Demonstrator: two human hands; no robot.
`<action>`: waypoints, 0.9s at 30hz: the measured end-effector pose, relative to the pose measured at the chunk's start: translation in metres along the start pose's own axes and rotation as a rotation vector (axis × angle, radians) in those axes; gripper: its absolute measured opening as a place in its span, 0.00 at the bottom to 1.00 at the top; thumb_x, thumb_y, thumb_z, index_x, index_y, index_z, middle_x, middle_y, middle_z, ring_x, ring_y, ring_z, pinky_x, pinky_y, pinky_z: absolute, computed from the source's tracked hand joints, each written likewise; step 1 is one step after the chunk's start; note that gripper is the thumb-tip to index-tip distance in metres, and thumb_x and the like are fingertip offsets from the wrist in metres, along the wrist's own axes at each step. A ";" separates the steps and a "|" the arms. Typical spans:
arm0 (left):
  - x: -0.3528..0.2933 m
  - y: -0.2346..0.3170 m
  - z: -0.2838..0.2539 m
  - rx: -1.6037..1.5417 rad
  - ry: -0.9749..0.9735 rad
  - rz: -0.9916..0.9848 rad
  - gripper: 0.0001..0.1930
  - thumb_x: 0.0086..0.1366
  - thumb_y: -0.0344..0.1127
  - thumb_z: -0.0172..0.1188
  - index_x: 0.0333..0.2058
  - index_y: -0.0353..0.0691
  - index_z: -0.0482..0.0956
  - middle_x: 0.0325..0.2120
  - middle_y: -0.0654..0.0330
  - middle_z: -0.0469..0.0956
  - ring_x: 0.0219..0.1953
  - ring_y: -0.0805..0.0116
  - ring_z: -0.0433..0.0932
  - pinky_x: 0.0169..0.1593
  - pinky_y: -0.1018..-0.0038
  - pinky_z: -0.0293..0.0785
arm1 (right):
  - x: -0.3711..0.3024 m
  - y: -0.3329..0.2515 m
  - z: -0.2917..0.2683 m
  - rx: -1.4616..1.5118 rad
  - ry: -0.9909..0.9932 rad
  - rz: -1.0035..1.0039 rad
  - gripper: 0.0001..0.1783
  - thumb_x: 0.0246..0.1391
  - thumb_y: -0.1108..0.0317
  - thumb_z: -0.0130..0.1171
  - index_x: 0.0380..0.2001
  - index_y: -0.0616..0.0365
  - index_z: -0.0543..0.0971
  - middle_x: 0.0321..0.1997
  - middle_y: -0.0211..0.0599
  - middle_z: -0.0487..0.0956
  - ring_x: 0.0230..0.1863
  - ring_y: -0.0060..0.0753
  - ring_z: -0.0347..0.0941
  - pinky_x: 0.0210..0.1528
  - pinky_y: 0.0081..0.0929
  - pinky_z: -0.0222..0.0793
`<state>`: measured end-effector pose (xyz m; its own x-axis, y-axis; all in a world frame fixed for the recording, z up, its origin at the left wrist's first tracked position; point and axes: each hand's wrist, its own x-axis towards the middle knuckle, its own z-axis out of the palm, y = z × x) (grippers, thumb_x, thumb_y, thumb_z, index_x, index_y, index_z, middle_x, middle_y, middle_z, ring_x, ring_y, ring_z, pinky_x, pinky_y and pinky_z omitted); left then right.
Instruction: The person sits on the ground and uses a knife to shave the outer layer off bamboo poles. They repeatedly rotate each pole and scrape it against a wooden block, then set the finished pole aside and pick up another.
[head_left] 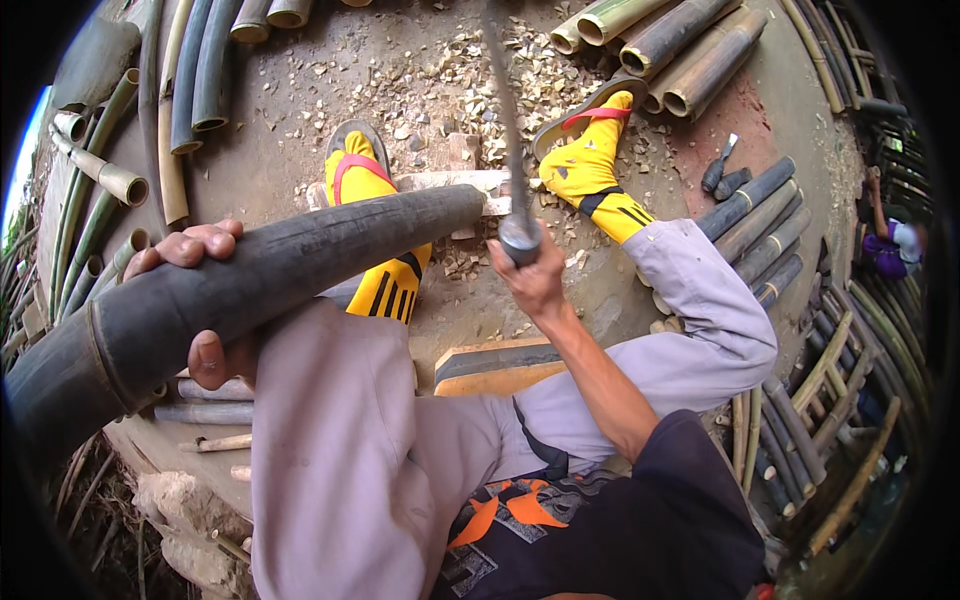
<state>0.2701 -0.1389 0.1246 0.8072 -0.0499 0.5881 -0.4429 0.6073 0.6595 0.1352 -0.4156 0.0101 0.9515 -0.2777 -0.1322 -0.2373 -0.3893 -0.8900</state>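
Note:
A thick dark bamboo pole (290,262) slants from the lower left towards the middle, over my left thigh. My left hand (187,246) is wrapped round it, fingers over the top and thumb below. Its far end lies at a pale wooden block (455,180) on the ground between my feet. In my right hand (538,282) is the round handle of a long-bladed knife (519,238), closed in my fingers just right of the pole's end. The blade points up and away, smeared by motion.
Wood chips (450,90) litter the ground ahead. Cut bamboo pieces (700,55) lie at far right, with more bamboo (755,220) beside my right knee. Bamboo poles (212,70) stand at far left. A small tool (718,165) lies right. Another person (893,245) is at the right edge.

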 end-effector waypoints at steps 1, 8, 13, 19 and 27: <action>0.001 0.000 0.000 0.001 -0.018 -0.005 0.38 0.45 0.40 0.61 0.56 0.33 0.61 0.42 0.48 0.69 0.46 0.53 0.70 0.60 0.56 0.62 | 0.003 0.028 0.007 -0.052 -0.086 0.142 0.23 0.53 0.51 0.61 0.38 0.62 0.73 0.22 0.35 0.78 0.22 0.28 0.75 0.23 0.26 0.70; 0.002 0.017 -0.021 0.076 -0.213 -0.114 0.42 0.45 0.38 0.67 0.59 0.39 0.57 0.46 0.51 0.69 0.49 0.55 0.71 0.59 0.53 0.64 | 0.000 -0.005 -0.005 0.041 -0.115 0.184 0.24 0.52 0.51 0.62 0.38 0.63 0.73 0.22 0.38 0.79 0.20 0.32 0.77 0.23 0.28 0.72; 0.012 0.016 -0.002 0.071 -0.236 -0.136 0.40 0.41 0.39 0.67 0.55 0.37 0.62 0.43 0.53 0.70 0.48 0.56 0.68 0.59 0.55 0.61 | 0.003 0.026 0.009 -0.049 -0.137 0.161 0.22 0.52 0.54 0.62 0.36 0.64 0.73 0.23 0.37 0.79 0.23 0.27 0.76 0.28 0.28 0.73; 0.015 0.014 0.003 0.029 -0.328 -0.136 0.40 0.42 0.39 0.70 0.54 0.38 0.62 0.43 0.54 0.70 0.48 0.56 0.70 0.57 0.55 0.65 | -0.005 -0.012 -0.008 -0.051 -0.098 0.076 0.23 0.53 0.52 0.62 0.39 0.63 0.75 0.24 0.37 0.79 0.27 0.27 0.77 0.27 0.24 0.71; 0.026 0.004 -0.005 -0.068 -0.418 -0.140 0.39 0.43 0.38 0.74 0.53 0.42 0.63 0.43 0.56 0.70 0.50 0.54 0.70 0.57 0.54 0.66 | 0.013 0.039 -0.001 -0.083 -0.220 0.361 0.20 0.53 0.54 0.60 0.36 0.63 0.74 0.22 0.34 0.77 0.24 0.26 0.75 0.25 0.27 0.71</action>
<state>0.2912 -0.1344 0.1401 0.6245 -0.4430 0.6433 -0.3028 0.6219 0.7222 0.1383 -0.4350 -0.0260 0.8213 -0.2185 -0.5270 -0.5693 -0.3735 -0.7324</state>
